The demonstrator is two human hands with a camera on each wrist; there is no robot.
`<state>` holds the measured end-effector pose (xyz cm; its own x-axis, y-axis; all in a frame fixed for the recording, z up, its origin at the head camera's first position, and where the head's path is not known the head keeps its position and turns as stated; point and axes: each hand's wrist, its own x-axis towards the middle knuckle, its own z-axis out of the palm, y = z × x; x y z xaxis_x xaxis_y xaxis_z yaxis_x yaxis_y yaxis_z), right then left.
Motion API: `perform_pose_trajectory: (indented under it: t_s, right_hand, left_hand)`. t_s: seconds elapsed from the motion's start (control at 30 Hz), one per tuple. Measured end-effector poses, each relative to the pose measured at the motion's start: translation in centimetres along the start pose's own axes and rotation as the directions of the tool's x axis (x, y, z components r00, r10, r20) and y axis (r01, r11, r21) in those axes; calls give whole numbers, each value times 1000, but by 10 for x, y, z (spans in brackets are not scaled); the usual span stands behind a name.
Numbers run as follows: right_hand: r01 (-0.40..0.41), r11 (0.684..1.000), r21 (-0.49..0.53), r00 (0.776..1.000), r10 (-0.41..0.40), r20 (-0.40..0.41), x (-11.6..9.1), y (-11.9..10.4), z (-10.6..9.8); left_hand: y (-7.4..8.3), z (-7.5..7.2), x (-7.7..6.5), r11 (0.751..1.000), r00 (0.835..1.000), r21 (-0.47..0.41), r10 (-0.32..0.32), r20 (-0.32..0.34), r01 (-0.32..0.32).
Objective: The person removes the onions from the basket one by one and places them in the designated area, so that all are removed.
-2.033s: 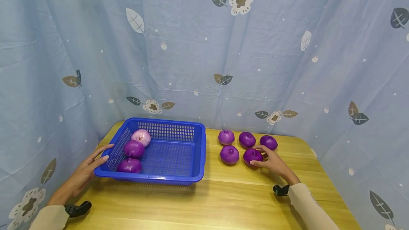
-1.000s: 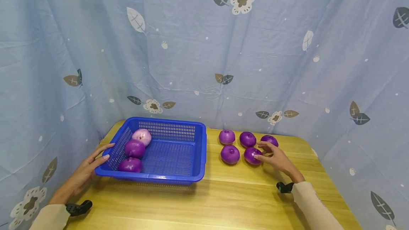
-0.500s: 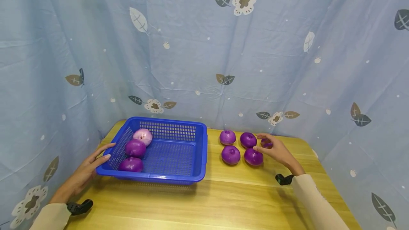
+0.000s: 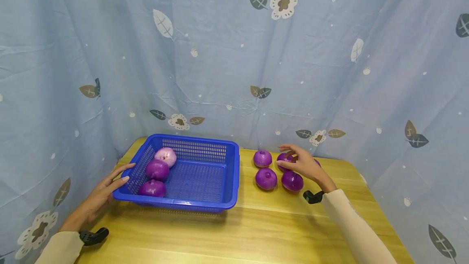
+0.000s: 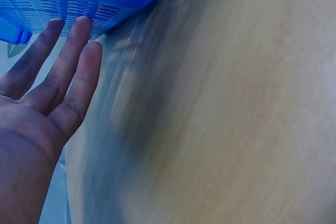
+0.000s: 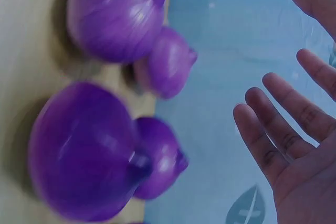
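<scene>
At left, three onions [image 4: 157, 170] are held by one basket [image 4: 179, 203]; five are placed right; both hands [image 4: 99, 198] [image 4: 307, 163] are spread.

One basket [image 4: 176, 203] at the left hand [image 4: 99, 199], three onions [image 4: 157, 170] inside it; five more onions [image 4: 266, 179] near the right hand [image 4: 307, 165], on one table [image 4: 190, 237].

The head camera looks forward and down over the blue slotted basket [image 4: 176, 203]. The left-wrist camera looks closely toward its outer wall [image 5: 79, 4]; the right-wrist one, also near, shares with the head view the purple onions [image 4: 266, 179] right of the basket.
</scene>
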<state>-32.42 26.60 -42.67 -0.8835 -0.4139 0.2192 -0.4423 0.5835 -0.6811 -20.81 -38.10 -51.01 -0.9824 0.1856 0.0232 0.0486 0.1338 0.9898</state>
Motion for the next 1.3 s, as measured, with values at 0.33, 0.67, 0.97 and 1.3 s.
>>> perform_pose_trajectory:
  t_s: [0.33, 0.67, 0.97, 1.3]
  right_hand:
    - [120, 992, -24, 992, -119, 38, 33, -29, 19]
    - [208, 978, 12, 974, -209, 84, 61, -59, 43]
    - [261, 964, 59, 952, -267, 153, 85, -89, 71]
    - [297, 950, 93, 926, -310, 216, 111, -119, 117]
  left_hand:
    - [4, 2, 0, 1000, 1000, 4, -7, 3, 7]
    - [4, 4, 3, 1000, 1000, 18, -8, -14, 8]
    - [0, 3, 5, 1000, 1000, 14, -6, -20, 6]
    - [-1, 0, 2, 1000, 1000, 13, -2, -17, 2]
